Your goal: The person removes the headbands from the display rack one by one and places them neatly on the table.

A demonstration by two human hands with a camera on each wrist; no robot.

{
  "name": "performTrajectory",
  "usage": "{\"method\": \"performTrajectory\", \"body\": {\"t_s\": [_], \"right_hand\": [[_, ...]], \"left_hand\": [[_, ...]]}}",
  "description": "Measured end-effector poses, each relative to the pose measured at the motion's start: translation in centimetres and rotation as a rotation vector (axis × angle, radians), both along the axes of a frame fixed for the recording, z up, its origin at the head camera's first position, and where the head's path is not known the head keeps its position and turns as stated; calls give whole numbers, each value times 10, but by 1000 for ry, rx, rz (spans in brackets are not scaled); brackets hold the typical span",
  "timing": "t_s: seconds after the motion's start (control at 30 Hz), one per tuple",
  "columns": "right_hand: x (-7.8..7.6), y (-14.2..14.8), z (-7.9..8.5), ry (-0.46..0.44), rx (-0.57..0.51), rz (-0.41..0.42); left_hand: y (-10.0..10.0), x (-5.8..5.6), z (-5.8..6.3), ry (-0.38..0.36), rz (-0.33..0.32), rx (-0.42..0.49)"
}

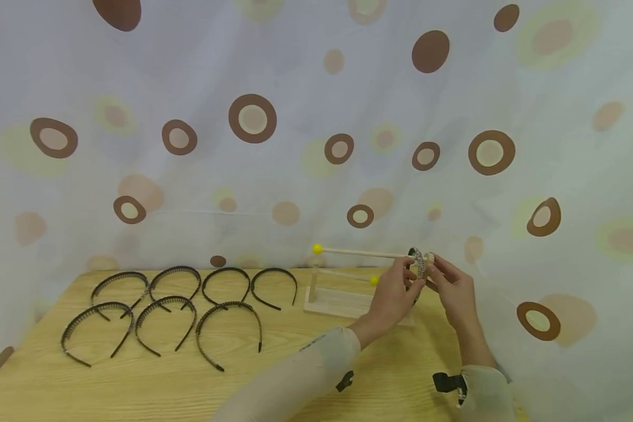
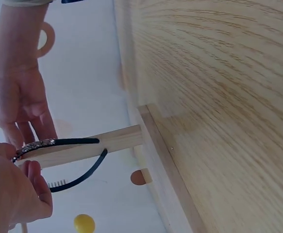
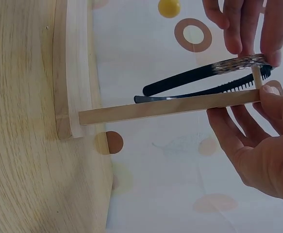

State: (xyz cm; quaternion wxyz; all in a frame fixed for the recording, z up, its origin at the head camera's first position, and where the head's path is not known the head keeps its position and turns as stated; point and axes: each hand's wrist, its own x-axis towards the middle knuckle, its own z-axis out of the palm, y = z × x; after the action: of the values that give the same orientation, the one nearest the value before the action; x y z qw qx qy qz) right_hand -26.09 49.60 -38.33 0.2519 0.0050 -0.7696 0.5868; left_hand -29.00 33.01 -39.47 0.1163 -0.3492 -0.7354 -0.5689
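Observation:
A black headband with a glittery band and comb teeth (image 1: 421, 264) hangs on the upper wooden rod (image 1: 366, 253) of a wooden rack, close to the rod's right end. My left hand (image 1: 392, 290) pinches the top of this headband between thumb and fingers. In the right wrist view its two black ends (image 3: 175, 83) point down toward the rack's base. My right hand (image 1: 456, 293) grips the top of the rack's right post (image 3: 175, 107), thumb on one side and fingers on the other. A yellow ball (image 1: 317, 249) caps the rod's far left end.
Several dark toothed headbands (image 1: 229, 303) lie in two rows on the left of the wooden table (image 1: 153, 387). The rack's base (image 1: 337, 302) stands at the table's back right. A lower rod bears another yellow ball (image 1: 374, 281). Behind hangs a spotted curtain (image 1: 295, 170).

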Motion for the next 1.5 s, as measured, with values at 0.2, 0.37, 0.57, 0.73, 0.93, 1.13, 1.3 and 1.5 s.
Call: {"method": "performTrajectory", "body": {"t_s": [0.2, 0.37, 0.57, 0.73, 0.93, 1.13, 1.3, 1.5], "right_hand": [[-2, -8, 2, 18, 17, 5], [-5, -10, 0, 16, 7, -6], [-3, -10, -3, 6, -24, -18], [-1, -12, -4, 17, -49, -32], [-2, -12, -4, 42, -104, -6], [-3, -8, -3, 56, -101, 13], [-2, -3, -2, 50, -76, 4], [-5, -6, -5, 61, -92, -18]], "left_hand": [[-7, -5, -4, -17, 2, 8], [-14, -6, -2, -3, 31, -17], [-22, -8, 0, 51, 52, -80], [-29, -12, 5, 113, 86, -106], [-41, -17, 20, 162, 152, -74], [-57, -29, 37, 195, 202, -31], [-77, -40, 48, 170, 220, 30], [-116, -54, 60, 144, 249, 137]]}}
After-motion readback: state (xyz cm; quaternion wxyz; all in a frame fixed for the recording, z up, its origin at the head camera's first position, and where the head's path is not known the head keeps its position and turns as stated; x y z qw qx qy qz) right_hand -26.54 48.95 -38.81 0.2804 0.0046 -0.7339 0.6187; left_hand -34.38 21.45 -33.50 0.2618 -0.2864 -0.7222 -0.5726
